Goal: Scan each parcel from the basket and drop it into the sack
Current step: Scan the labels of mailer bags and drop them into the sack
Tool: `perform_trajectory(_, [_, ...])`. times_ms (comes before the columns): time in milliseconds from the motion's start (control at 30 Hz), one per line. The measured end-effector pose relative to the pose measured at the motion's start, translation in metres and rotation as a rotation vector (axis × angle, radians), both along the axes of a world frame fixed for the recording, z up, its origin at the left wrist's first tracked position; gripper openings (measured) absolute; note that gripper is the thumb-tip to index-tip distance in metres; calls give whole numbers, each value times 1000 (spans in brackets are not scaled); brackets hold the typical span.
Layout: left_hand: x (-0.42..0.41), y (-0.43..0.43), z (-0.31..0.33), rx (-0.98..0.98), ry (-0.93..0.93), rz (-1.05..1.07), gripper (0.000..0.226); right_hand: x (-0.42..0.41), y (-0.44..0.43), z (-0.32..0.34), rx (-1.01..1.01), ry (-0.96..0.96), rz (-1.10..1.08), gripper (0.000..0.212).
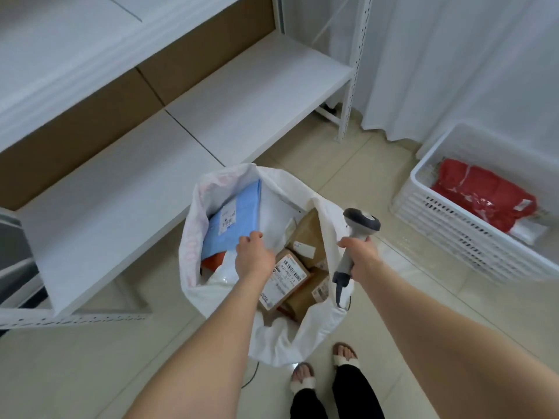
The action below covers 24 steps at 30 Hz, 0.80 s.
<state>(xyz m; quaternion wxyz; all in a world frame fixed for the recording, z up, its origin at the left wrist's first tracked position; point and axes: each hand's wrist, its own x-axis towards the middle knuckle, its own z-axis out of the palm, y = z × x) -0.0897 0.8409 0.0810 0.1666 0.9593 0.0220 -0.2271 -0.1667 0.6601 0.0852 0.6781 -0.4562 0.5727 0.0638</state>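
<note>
White metal shelving (242,95) and a white curtain (453,55) edge the beige tiled floor (402,297). The white slatted plastic basket (453,228) holds a red plastic parcel (481,195), well apart from the white fabric sack (189,237) of parcels. The left hand (254,258) hovers over the sack with its fingers curled and its grip unclear, while the right hand (361,255) grips a grey handheld scanner (360,225).

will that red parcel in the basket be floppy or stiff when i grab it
Probably floppy: the red parcel looks like a wrinkled plastic bag slumped in the basket. Likely light for its size, and its glossy film may be slippery.
</note>
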Motion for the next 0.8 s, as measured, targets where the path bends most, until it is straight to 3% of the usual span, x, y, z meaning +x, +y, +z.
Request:
perform_trajectory(200, [-76,37,-8,-18,-171,455,47,-55,21,1,134,111,83,50])
perform_trajectory(333, [-117,70,-28,-5,-91,972,54,-88,41,-15,226,179,107,48])
perform_trajectory(400, [-127,78,-40,-194,85,1249,57,-96,48,-24,245,153,72,53])
perform_trajectory(467, [-136,76,-57,-609,292,1446,51,-96,57,-36,247,88,30,53])
perform_trajectory(533, [-143,67,-64,-978,431,1464,45,-89,67,-43,184,71,62,56])
perform_trajectory(600, [-138,60,-68,-1159,403,1409,39,-78,72,-49,35,148,158,61])
perform_trajectory(800, [-97,68,-45,-1142,293,1368,37,-54,84,-32,68,82,73,45])
